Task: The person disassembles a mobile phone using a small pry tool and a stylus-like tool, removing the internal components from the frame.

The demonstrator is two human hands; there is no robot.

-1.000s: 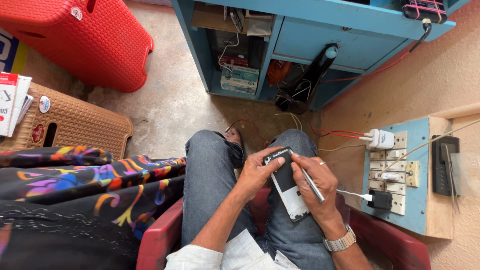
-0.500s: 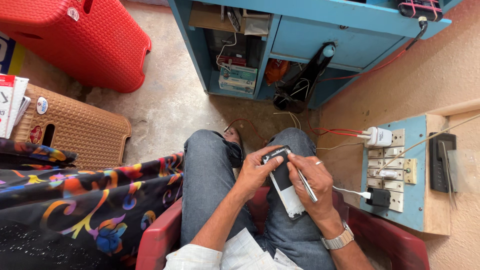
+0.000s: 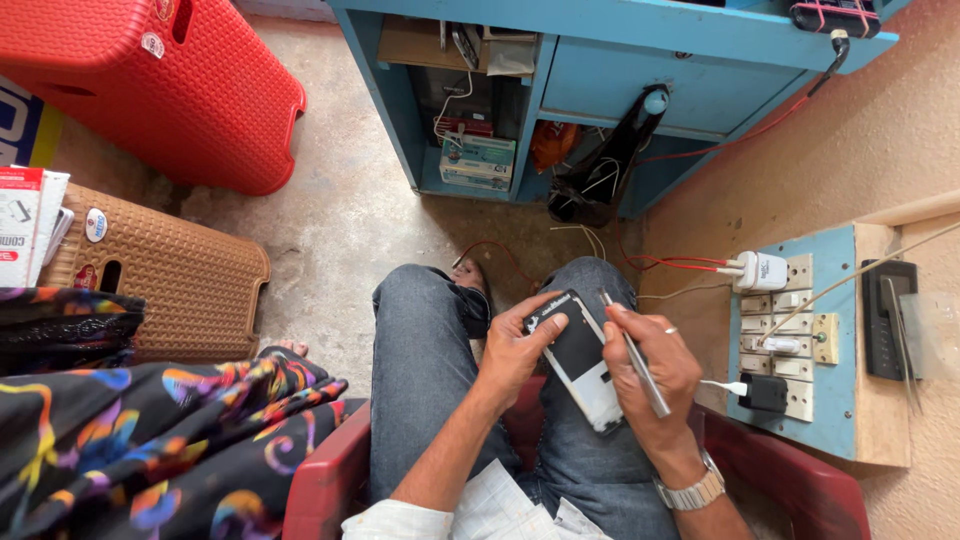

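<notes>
Since the earlier frames the colourful cloth [image 3: 150,440] at lower left has slid down and left, uncovering more of the brown stool [image 3: 160,270]; both hands have stayed on the phone over the lap. Left hand [image 3: 515,345] grips the phone [image 3: 580,360] from its left edge, thumb on the dark upper part, fingers curled under. Phone lies tilted across the right thigh, dark at the top end, white at the bottom end, back facing up. Right hand [image 3: 655,375] is closed around a thin metal tool [image 3: 632,352], pen-style, tip touching the phone's upper right corner; ring on one finger, metal watch [image 3: 690,490] on the wrist. Person sits in a red chair [image 3: 320,480], jeans [image 3: 420,370] on, one foot crossed over. Just right of the hands, a blue switchboard [image 3: 790,350] on the wall with a white charger [image 3: 760,270] and a black plug [image 3: 765,392] in it. Concrete floor [image 3: 340,220] beyond the knees. Farther off, a blue table [image 3: 640,40] with open shelves, wires and boxes under it. Red plastic stool [image 3: 150,80] tipped at top left.
</notes>
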